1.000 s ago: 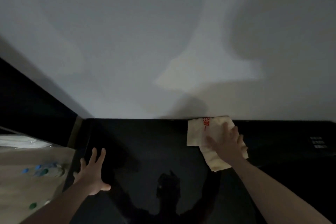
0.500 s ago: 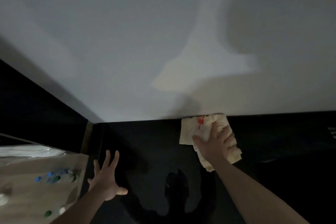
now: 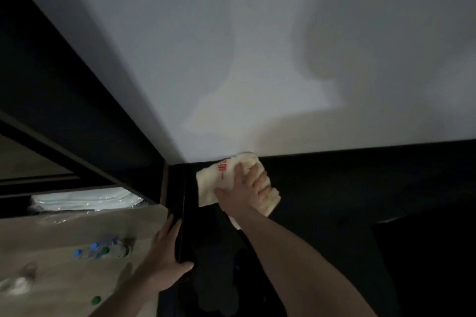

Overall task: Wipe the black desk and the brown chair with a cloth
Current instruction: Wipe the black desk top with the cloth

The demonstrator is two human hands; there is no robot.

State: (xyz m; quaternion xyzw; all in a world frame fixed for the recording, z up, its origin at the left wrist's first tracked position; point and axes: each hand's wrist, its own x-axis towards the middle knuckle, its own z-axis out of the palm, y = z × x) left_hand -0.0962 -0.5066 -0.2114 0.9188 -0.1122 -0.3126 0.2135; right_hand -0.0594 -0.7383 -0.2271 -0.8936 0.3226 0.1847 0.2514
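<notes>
cloth [image 3: 226, 183]: cream w/ red print | desk [image 3: 334, 188]: blk | wall [image 3: 257, 59]: white

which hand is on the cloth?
The right hand: it presses the cream cloth onto the black desk by the wall. The left hand rests at the desk's left edge, clothless.
</notes>
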